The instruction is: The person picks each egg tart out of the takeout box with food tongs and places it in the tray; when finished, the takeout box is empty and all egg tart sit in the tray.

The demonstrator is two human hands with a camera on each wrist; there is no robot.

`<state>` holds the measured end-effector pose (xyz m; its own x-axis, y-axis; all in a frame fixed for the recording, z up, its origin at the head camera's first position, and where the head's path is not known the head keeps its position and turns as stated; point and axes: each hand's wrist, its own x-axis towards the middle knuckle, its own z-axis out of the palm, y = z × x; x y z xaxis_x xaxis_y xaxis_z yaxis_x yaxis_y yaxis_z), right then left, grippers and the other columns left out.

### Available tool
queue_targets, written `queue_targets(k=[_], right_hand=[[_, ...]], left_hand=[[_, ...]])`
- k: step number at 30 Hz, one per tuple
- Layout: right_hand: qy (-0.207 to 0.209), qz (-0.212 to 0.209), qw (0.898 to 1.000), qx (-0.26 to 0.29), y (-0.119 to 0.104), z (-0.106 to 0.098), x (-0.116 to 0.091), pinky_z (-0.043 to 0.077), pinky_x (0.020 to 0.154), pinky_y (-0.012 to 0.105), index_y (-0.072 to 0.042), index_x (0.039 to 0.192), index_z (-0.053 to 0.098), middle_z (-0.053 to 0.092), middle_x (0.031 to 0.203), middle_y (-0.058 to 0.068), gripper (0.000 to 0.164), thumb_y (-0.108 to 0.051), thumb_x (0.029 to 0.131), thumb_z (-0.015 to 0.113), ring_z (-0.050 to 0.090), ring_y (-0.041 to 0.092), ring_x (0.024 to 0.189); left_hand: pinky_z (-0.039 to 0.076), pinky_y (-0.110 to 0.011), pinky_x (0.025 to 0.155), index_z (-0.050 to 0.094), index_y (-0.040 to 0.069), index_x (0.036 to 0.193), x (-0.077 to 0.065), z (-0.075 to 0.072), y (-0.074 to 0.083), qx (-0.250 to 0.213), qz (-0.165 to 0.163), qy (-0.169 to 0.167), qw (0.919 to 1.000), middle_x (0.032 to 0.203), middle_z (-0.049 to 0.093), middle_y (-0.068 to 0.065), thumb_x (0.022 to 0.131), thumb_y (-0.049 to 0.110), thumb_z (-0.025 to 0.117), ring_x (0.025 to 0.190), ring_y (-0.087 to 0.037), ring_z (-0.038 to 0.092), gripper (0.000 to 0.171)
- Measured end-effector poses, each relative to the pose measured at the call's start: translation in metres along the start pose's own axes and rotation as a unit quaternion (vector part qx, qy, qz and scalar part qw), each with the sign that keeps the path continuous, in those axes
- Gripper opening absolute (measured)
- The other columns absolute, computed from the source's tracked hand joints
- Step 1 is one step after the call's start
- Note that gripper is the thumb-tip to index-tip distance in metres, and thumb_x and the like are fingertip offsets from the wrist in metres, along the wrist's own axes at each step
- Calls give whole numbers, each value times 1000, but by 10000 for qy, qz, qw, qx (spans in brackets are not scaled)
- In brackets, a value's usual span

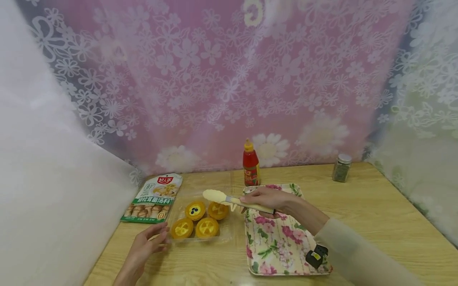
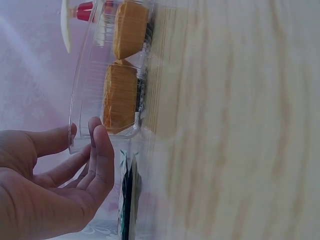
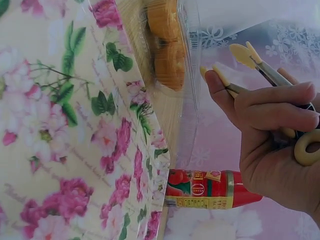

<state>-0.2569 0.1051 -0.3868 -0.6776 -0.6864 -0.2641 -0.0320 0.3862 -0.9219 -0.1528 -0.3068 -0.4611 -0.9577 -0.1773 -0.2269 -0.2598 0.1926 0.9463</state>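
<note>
We see four round golden tarts (image 1: 207, 227) inside the clear plastic container (image 1: 224, 239). At its near left corner, the left hand (image 1: 147, 243) appears to pinch the rim between thumb and fingers, though how firmly we cannot judge. Right of the container, over the floral rectangular tray (image 1: 261, 232), the right hand (image 1: 268, 195) grips cream-tipped tongs (image 1: 214, 195), which reach above the container.
</note>
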Motion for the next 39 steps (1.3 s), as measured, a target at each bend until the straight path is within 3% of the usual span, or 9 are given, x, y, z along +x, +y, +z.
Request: queue_targets(k=[6,15,19,21,23,26,29,33,39], right_hand=[[-219,-43,9997,-57,-4,4,16,36,37,24,1,122,73,50,66,2,46,-37,111,51,34,9,38],[-262,261,9984,-435,-17,12,35,29,39,24,-6,127,75,44,53,2,47,-44,109,53,30,11,38],[-324,330,9973,-562,-24,13,42,32,40,25,-6,127,74,54,60,2,47,-43,109,53,31,11,38],[-301,382,9972,-568,-28,14,44,32,41,26,-7,131,73,66,78,0,45,-43,108,55,32,12,39],[-284,365,9970,-614,-32,15,47,32,41,26,-7,132,72,73,93,10,45,-42,108,56,32,12,39],[-254,424,9965,-671,-37,16,50,34,42,26,-9,137,69,71,122,18,45,-42,108,58,35,12,41],[-245,517,9956,-741,-39,19,53,35,43,27,-9,139,68,67,135,15,47,-42,107,59,35,13,42],[-227,621,9937,-901,-40,21,55,33,44,28,-12,137,70,66,139,9,44,-43,107,59,35,13,42],[-320,541,9936,-936,-38,21,59,31,40,26,-9,130,73,74,119,15,39,-36,110,53,33,11,39]], left_hand=[[65,-41,79,53,-3,148,-1,0,0,-55,-58,-15,10000,141,59,-25,106,14,62,96,-28,70,46],[65,-41,79,54,-2,148,-1,0,-1,-79,39,-29,10000,139,60,-24,106,13,62,96,-28,70,45],[65,-41,79,54,-3,147,-2,0,-2,-80,22,-15,10000,139,60,-24,106,13,62,96,-28,70,45],[65,-41,79,54,-3,147,-2,1,-2,-73,35,-19,10000,139,60,-24,106,13,62,96,-28,70,45],[65,-40,79,54,-2,147,-2,1,-2,-75,51,-7,10000,139,60,-24,106,13,63,96,-28,70,45],[65,-40,79,54,-2,147,-2,1,-1,-75,80,-1,9999,140,60,-24,106,12,62,97,-28,70,45],[65,-39,80,55,-1,148,-2,1,0,-86,64,9,9999,140,60,-24,106,9,61,97,-27,70,44],[65,-40,81,55,-1,148,-2,0,1,-103,65,-14,9999,141,59,-24,106,9,60,97,-27,70,43],[65,-39,80,55,0,148,-1,0,2,-97,98,-35,9999,140,59,-24,106,8,60,98,-28,70,43]])
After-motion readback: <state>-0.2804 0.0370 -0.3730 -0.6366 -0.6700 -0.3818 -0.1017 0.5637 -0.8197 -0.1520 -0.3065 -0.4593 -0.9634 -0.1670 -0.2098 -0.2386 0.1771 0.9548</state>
